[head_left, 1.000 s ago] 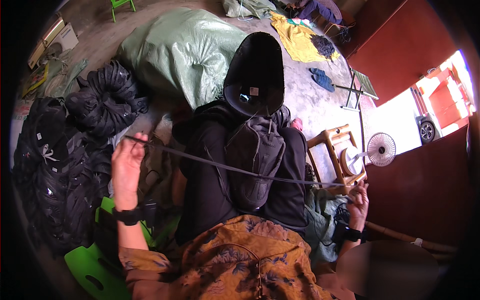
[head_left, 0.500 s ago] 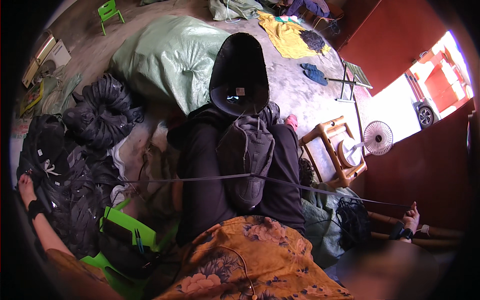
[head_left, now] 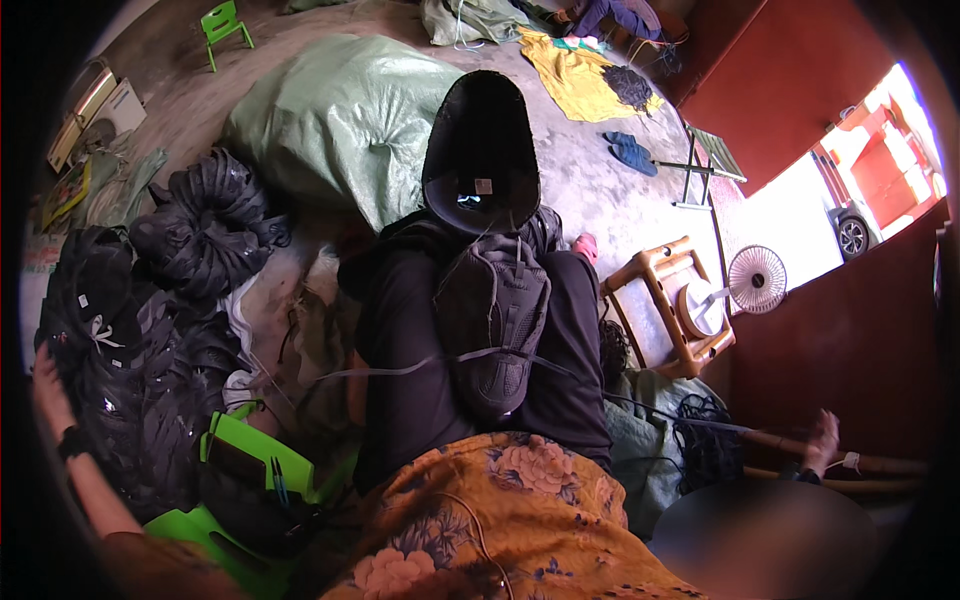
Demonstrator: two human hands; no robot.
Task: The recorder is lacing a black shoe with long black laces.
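I see a dark mesh shoe [head_left: 500,300] lying between the wearer's black-trousered thighs [head_left: 415,330], toe toward the waist, with a thin dark lace [head_left: 490,351] slack across it. I judge the lace very light and limp — best pinched near its ends, since the middle would only fold. The shoe looks soft and light, safest cupped around its sides. Both arms reach wide apart. The left hand [head_left: 52,390], at the far left beside a pile of black shoe pieces [head_left: 110,370], points its fingers upward; the right hand [head_left: 822,440] is raised near some bamboo poles [head_left: 880,465]. Each grip looks wide and empty to me — the lace lies apart from both.
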